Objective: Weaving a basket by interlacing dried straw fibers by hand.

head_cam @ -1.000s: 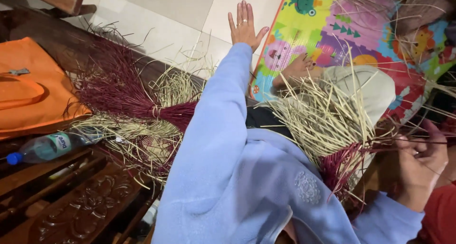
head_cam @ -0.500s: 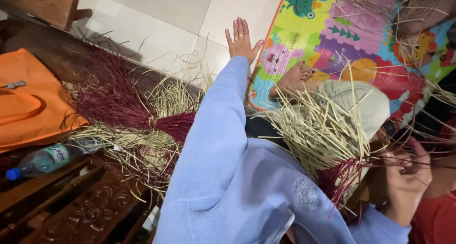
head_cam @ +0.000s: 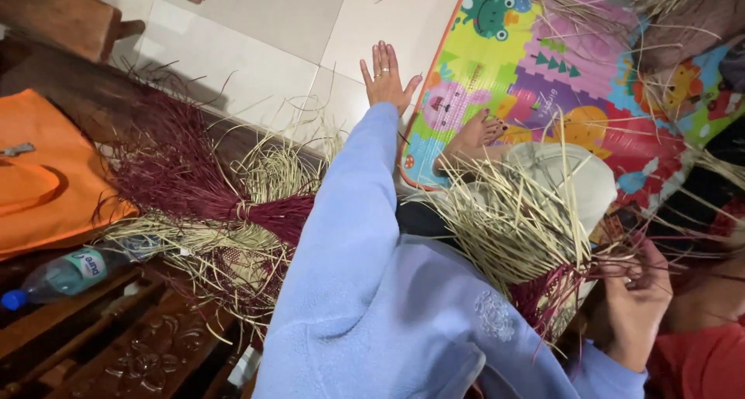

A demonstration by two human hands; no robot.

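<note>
Since the earlier frame, right hand (head_cam: 638, 302) has dropped lower, fingers pinched on thin maroon straw strands (head_cam: 613, 271) beside the half-woven straw piece (head_cam: 512, 220) on the lap, keeping them taut. Left hand (head_cam: 386, 77) is raised, fingers spread, empty, over the tile floor (head_cam: 256, 34). Maroon straw bundle (head_cam: 186, 182) lies left, near the plastic bottle (head_cam: 70, 273).

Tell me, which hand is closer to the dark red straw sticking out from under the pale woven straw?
Right. The right hand pinches the dark red strands at their tips. The left hand is raised far off, open above the white floor tiles.
</note>
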